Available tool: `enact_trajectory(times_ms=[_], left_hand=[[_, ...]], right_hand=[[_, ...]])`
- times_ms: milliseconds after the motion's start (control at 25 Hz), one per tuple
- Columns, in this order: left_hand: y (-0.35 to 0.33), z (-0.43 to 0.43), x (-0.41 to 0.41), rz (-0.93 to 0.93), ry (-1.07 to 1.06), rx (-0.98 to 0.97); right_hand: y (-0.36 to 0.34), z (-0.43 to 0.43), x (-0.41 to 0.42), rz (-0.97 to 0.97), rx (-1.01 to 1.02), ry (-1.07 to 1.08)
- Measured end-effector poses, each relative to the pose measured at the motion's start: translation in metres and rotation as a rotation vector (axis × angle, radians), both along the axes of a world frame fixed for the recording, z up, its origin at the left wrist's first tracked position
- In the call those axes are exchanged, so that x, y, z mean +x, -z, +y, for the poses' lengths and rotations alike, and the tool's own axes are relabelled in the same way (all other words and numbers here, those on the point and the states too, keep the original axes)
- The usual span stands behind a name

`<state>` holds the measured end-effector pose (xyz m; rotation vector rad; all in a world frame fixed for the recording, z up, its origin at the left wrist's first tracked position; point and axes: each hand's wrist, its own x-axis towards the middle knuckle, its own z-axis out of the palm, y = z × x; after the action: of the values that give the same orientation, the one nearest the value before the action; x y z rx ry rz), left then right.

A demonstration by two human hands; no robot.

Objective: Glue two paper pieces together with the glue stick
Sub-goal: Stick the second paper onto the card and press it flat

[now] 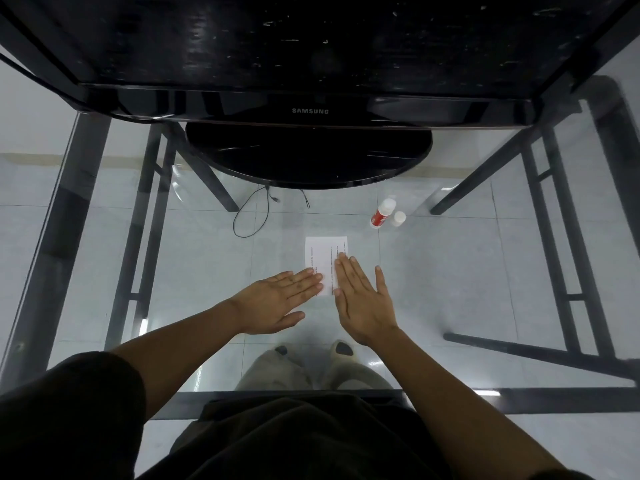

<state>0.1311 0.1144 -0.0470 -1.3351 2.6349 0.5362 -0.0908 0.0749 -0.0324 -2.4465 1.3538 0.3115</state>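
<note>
- The table had a clear glass top on a dark metal frame, with pale floor tiles showing through.
- A glossy black monitor stood at the far edge on a round base.
- A white printed paper lay flat mid-table, and the left hand and right hand pressed it with straight fingers.
- The red-and-white glue stick stood just beyond the paper, beside a small white cap.

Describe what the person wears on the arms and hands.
The left hand and the right hand are both bare: no gloves, rings or watch show. Both forearms are uncovered. A dark short sleeve of loose fabric covers the left upper arm. The right upper arm lies mostly outside the frame.
</note>
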Motion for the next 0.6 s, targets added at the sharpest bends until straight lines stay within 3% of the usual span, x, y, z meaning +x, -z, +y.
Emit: enact_trajectory(times_ms=[280,480,600], left_hand=[[0.001,0.0,0.002,0.006,0.025,-0.062],[0.001,0.002,0.0,-0.011,0.012,-0.077],[0.001,0.001,0.001,-0.005,0.01,-0.047]], right_hand=[[0.001,-0.012,0.006,0.028,-0.026,-0.106],[-0.003,-0.029,0.014,0.029,-0.05,0.038],[-0.002,-0.027,0.022,0.02,-0.055,-0.085]])
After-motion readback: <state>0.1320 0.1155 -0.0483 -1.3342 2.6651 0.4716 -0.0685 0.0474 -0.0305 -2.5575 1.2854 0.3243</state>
